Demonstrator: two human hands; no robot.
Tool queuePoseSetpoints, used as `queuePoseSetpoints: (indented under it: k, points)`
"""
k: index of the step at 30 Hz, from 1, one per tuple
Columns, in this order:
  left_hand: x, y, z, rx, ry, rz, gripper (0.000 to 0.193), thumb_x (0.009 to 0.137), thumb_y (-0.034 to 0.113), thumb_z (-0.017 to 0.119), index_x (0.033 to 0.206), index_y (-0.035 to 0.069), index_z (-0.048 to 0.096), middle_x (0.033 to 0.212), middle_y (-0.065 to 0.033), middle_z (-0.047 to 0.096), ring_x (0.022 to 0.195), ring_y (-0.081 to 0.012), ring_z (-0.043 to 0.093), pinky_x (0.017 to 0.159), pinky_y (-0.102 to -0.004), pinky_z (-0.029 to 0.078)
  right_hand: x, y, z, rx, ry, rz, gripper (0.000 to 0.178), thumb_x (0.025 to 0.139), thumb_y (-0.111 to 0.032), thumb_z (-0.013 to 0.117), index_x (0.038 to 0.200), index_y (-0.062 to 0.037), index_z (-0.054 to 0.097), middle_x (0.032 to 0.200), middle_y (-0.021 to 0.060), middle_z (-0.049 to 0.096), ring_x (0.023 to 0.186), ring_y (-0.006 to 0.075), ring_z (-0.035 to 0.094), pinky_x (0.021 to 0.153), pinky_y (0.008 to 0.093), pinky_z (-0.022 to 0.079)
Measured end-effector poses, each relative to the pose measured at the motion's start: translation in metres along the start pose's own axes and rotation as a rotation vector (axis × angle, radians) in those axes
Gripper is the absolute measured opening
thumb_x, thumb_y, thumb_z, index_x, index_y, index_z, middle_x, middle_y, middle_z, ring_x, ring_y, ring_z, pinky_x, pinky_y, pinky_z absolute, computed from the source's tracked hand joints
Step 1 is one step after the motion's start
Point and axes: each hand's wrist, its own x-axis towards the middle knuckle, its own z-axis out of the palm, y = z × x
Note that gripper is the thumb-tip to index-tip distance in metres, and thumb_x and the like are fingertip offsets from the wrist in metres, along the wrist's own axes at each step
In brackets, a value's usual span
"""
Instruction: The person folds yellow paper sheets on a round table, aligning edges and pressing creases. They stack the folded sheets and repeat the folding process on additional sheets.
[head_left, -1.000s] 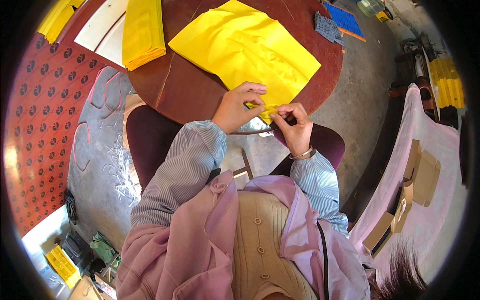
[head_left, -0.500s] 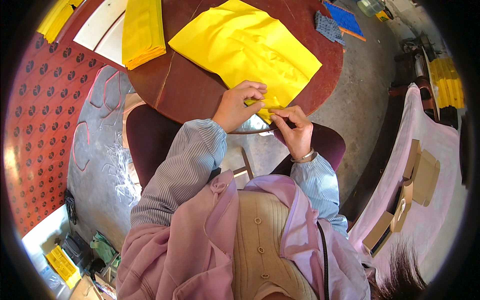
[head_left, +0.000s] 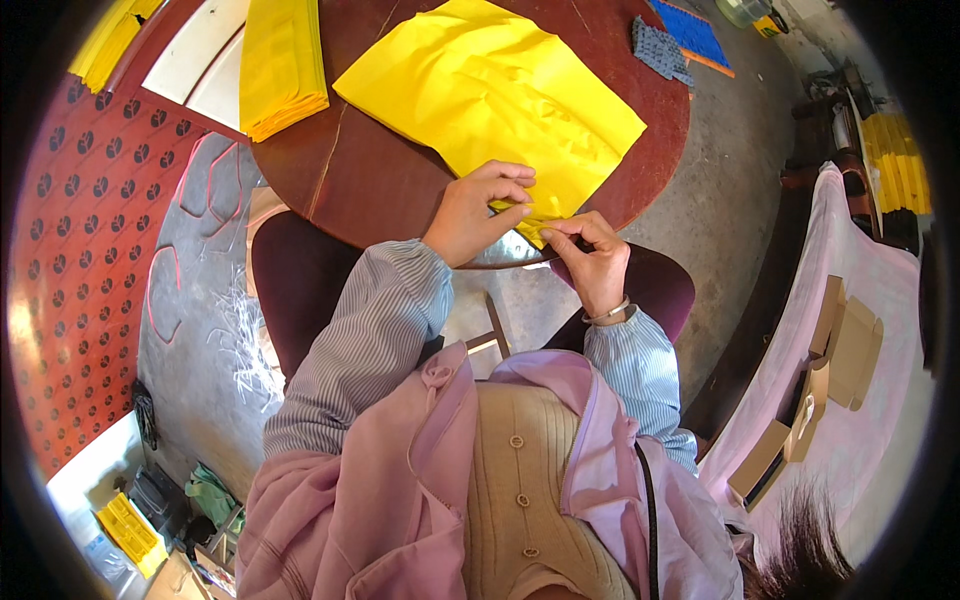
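A large yellow fabric piece [head_left: 500,90], creased across its middle, lies on the round dark-red table [head_left: 385,180]. Its near corner reaches the table's front edge, between my hands. My right hand [head_left: 595,262] pinches that corner between thumb and fingertips. Just left of it, my left hand [head_left: 475,212] bends over the cloth's near edge, thumb and fingers curled in toward the fabric. What lies between the left fingertips is partly hidden, though the edge of the yellow fabric runs into them.
A folded yellow stack [head_left: 283,75] lies at the table's left. A grey cloth [head_left: 660,52] rests on its right rim, near a blue mat [head_left: 697,38]. Dark chairs [head_left: 295,290] stand under the front edge. Opened cardboard boxes [head_left: 850,340] lie on a pink-covered surface at right.
The fabric corner by my right hand sits slightly flatter, with less of a raised fold between my hands. Otherwise both hands hold nearly the same place.
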Motion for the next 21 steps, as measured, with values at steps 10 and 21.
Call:
queuePoseSetpoints:
  k: [10,21]
  points:
    - [-0.001,-0.001,0.004,0.05,0.022,0.037,0.014,0.09,-0.003,0.076,0.103,-0.003,0.071,0.137,-0.0156,0.069,0.124,-0.0255,0.071,0.101,-0.034,0.058,-0.004,0.002,0.003,0.178,0.042,0.14,0.017,0.086,0.0,0.086,0.102,-0.0014,0.081,0.083,0.0044,0.069,0.075,0.011,0.065,0.067,0.0254,0.052]
    - [0.001,0.002,0.004,-0.012,0.035,-0.063,0.011,0.091,-0.002,0.077,0.101,-0.004,0.072,0.136,-0.0136,0.071,0.12,-0.0225,0.072,0.098,-0.0305,0.059,-0.003,-0.002,-0.002,-0.093,0.021,-0.075,0.013,0.083,-0.004,0.087,0.095,-0.0027,0.081,0.086,0.0072,0.075,0.078,0.021,0.066,0.073,0.0332,0.053]
